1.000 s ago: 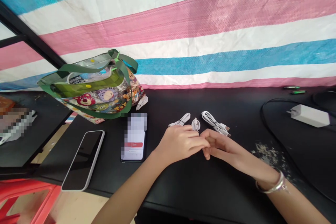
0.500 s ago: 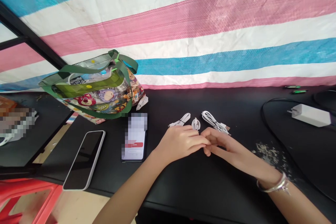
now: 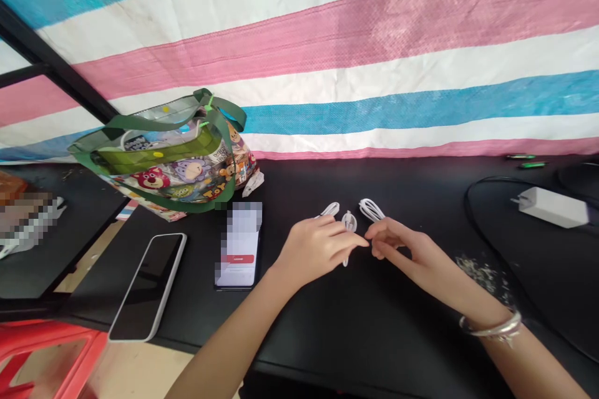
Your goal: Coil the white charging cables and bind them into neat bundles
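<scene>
Evidently, the coiling stands complete on what can be seen: three white cables lie looped in a loose row on the bench [image 3: 365, 330], with the bag [image 3: 187, 171] and lit phone [image 3: 238, 243] to their left and the white charger [image 3: 555, 206] well apart to their right. The left coil [image 3: 331, 208] is partly covered by the left hand [image 3: 311, 252], the middle coil [image 3: 349, 221] sits just beyond its knuckles, and the right coil [image 3: 370, 209] runs in behind the right hand [image 3: 414, 249]. A white tip [image 3: 345, 261] shows below the left hand; which cable it belongs to cannot be confirmed. The right hand is loosely curled, thumb and fingers narrowly apart; the left is palm down, its grip hidden. Whether either holds anything cannot be told. Any ties are out of view, so how much handling is left cannot be certified.
</scene>
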A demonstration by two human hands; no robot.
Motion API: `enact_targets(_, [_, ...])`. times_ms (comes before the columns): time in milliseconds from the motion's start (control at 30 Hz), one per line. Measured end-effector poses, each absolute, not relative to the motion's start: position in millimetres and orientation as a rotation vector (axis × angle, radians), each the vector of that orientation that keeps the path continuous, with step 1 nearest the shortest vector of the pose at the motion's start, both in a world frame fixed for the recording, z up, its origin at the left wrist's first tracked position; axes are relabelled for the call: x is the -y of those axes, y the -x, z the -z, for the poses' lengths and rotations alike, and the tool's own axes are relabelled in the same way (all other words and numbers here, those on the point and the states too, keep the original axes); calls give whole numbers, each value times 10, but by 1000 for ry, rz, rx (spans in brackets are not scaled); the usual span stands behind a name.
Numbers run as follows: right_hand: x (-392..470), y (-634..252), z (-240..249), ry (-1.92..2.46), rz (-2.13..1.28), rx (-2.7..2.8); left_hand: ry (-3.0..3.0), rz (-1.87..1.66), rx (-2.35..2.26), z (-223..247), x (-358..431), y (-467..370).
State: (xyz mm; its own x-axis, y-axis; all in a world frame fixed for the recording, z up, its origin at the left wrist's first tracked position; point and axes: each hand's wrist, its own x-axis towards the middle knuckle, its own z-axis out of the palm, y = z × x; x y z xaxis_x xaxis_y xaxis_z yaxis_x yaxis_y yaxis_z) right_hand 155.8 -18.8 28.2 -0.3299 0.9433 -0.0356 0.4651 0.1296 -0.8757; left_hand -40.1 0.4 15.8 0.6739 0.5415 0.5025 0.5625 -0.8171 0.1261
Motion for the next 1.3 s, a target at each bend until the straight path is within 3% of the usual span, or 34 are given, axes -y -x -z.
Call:
enact_targets(133, [127,-1709,-269,1562,-812,1823,2787,1015,992,-194,-30,414])
enact_targets(333, [88,-1831,-256,1792,-408,1841,2791,1017,1027,-198,-39,400])
enact_targets(667, [127,-1710,-198,1683,-173,2057,2879,826,1158,-137,-38,414])
enact_targets(900, [167,-1577,-167,1335,63,2089,2948,620,1298,-164,-6,376])
enact_targets(1300, [211,-1427,-91,1238,83,2171,2938,527,1373,-159,58,293])
